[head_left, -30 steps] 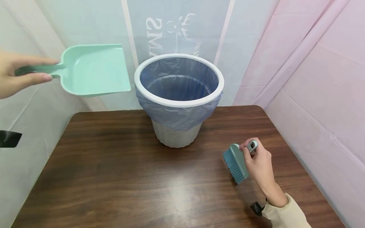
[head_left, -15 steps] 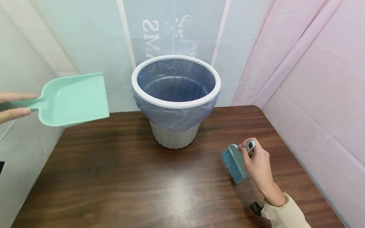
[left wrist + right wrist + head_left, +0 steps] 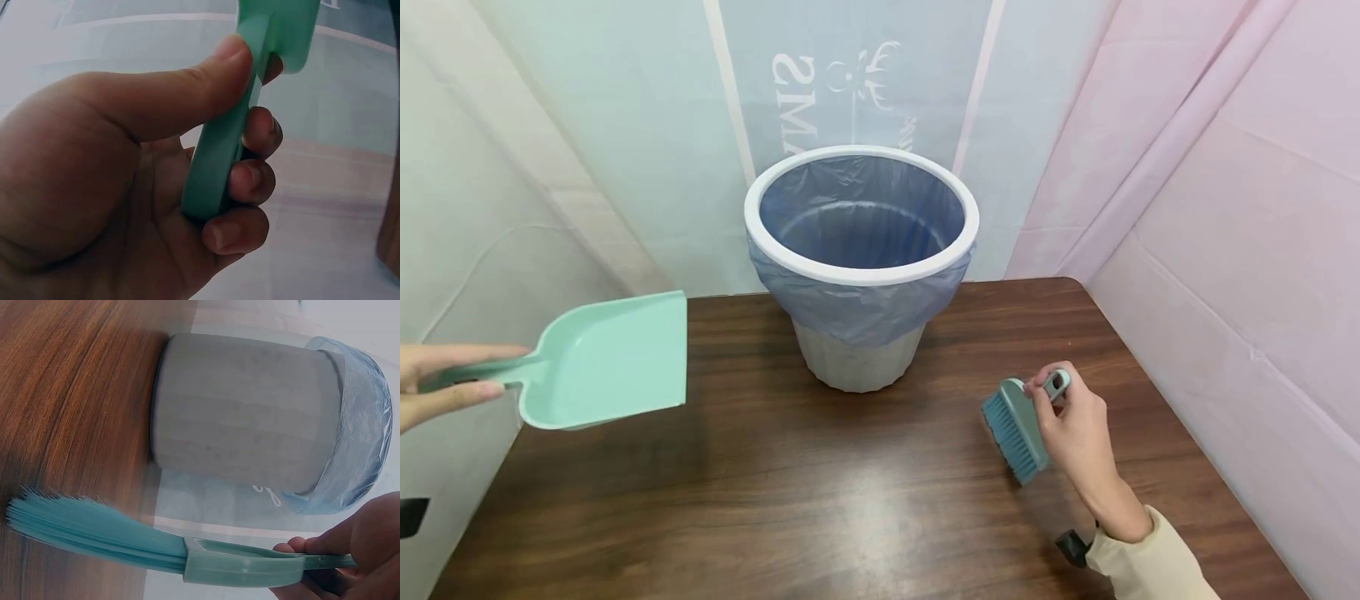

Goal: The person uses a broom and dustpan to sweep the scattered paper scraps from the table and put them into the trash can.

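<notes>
In the head view, a mint-green dustpan (image 3: 613, 362) hangs over the table's left side, its flat edge toward the right. My left hand (image 3: 452, 379) grips its handle; the left wrist view shows thumb and fingers wrapped round the green handle (image 3: 219, 156). On the right, my right hand (image 3: 1075, 425) pinches the handle of a small teal hand brush (image 3: 1018, 429). Its bristles (image 3: 87, 528) point down to the wood in the right wrist view. A white trash bin (image 3: 857, 358) lined with a blue plastic bag (image 3: 865, 312) stands upright between the hands, toward the back.
The brown wooden table (image 3: 760, 508) has its back edge against a pale blue printed cloth (image 3: 647, 125). Pinkish cloth walls (image 3: 1247, 208) rise along the right side. A white ring (image 3: 861, 275) forms the bin's rim.
My left hand has brought the dustpan down and somewhat left, from beside the bin's rim to low over the table's left side. The right hand and brush have stayed nearly still.
</notes>
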`<state>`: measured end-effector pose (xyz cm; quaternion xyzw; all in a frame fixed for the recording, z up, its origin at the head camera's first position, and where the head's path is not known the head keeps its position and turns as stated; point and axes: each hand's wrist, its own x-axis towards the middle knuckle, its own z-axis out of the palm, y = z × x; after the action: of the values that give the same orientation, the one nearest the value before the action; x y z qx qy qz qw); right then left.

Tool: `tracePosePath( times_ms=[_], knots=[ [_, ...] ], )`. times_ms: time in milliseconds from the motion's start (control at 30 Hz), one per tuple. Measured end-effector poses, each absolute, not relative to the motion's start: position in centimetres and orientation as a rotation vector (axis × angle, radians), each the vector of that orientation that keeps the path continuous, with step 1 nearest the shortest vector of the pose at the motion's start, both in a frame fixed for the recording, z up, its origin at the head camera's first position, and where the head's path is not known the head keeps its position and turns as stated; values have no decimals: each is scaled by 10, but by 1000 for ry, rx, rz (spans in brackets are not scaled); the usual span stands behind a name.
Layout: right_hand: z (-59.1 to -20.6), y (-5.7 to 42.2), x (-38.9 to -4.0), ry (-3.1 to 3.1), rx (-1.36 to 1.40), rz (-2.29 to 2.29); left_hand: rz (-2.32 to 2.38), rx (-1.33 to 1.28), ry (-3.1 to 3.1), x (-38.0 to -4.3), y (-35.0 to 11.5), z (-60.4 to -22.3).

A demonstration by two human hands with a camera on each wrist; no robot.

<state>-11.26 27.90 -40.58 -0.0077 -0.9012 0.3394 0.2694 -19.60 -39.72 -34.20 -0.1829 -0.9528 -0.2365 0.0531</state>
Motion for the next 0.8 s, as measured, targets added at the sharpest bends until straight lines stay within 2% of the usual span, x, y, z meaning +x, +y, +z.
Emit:
tracePosePath(
  times_ms=[267,800],
  knots=[
    [-407,279,-113,-2421,-26,925,-851,-819,-2994,-183,-374,-360],
    [-406,280,-113,-2416,-12,929,-982,-1047,-3054,-160,-307,-386]
  ],
)
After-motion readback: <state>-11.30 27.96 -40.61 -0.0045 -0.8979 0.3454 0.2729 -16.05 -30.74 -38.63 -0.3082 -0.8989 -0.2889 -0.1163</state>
